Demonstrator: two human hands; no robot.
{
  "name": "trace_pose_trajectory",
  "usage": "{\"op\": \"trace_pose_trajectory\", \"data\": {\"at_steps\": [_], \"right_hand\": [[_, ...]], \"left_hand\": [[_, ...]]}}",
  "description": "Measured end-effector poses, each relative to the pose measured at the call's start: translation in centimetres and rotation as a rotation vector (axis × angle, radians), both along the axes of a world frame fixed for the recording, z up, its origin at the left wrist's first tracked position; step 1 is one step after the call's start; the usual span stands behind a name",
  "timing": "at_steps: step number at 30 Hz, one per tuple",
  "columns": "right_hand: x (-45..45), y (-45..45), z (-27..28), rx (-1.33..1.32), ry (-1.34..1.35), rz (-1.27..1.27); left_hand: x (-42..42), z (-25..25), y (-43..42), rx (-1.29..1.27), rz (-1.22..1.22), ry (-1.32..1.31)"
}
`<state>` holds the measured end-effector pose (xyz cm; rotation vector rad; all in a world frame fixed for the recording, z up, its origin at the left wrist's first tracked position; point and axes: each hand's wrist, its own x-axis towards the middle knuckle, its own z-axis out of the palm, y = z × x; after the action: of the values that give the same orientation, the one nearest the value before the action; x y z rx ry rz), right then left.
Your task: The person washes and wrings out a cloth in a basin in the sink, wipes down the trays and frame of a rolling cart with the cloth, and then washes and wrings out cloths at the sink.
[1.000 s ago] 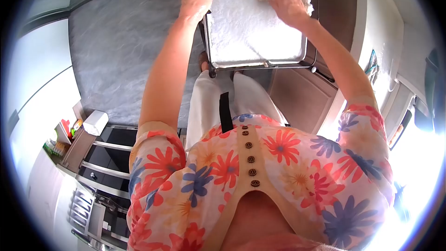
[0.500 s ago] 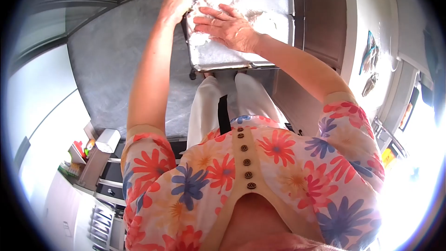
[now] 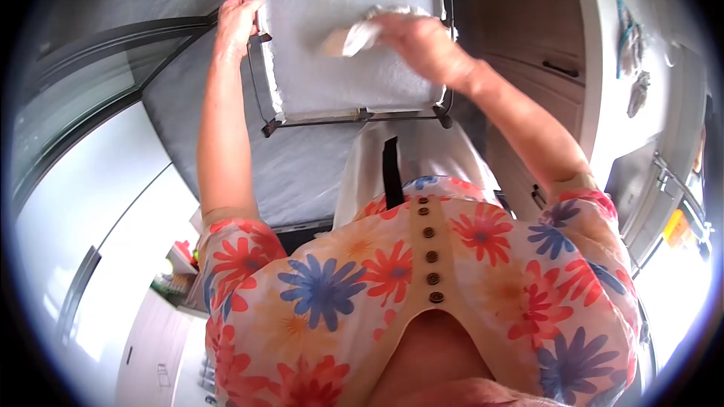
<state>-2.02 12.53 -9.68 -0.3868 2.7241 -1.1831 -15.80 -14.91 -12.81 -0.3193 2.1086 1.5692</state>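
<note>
A pale, roughly rectangular panel (image 3: 339,83) with ragged white edges lies face up within a thin dark metal frame (image 3: 317,123), in front of my legs. At the panel's left side, my left hand (image 3: 238,22) is closed around the frame, thumb over its edge. Over the panel's middle, my right hand (image 3: 428,47) is closed on a crumpled white cloth (image 3: 362,36). Both hand and cloth are smeared by motion, and I cannot tell whether the cloth touches the panel.
Grey flooring (image 3: 188,83) spreads to the left, beside a glass-paned dark frame (image 3: 83,90). Brown cabinet fronts (image 3: 520,38) with dark handles stand close on the right. Cloths (image 3: 630,53) hang on the white wall beyond them.
My right hand has gone from lying spread on the white cloth to gripping it in a bunch. The cloth no longer lies spread over the panel. My left hand stays at the panel's left side.
</note>
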Motion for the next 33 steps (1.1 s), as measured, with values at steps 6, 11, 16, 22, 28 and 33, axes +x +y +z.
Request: {"op": "trace_pose_trajectory", "data": {"at_steps": [6, 11, 16, 22, 28, 33], "right_hand": [[-0.7, 7.1, 7.8, -1.153, -0.394, -0.512], [3.3, 19.1, 1.1, -1.670, -0.367, -0.518], [1.8, 15.2, -7.2, -1.627, -0.601, -0.804], [-2.3, 8.8, -6.0, -1.555, -0.509, -0.914], [-1.5, 9.6, -7.7, -1.646, -0.585, -0.857], [-5.2, 5.8, -6.1, -1.314, -0.385, -0.798]], "left_hand": [[-0.3, 0.7, -2.4, 0.002, -0.020, -0.020], [-0.2, -0.2, -2.8, 0.020, 0.004, -0.039], [-0.4, 1.4, -1.7, -0.065, -0.021, -0.026], [0.3, 2.2, -0.7, -0.125, -0.032, 0.023], [3.1, 4.7, 4.4, -0.854, -0.304, 1.095], [2.6, 3.0, 11.9, -0.738, -0.589, 1.220]]}}
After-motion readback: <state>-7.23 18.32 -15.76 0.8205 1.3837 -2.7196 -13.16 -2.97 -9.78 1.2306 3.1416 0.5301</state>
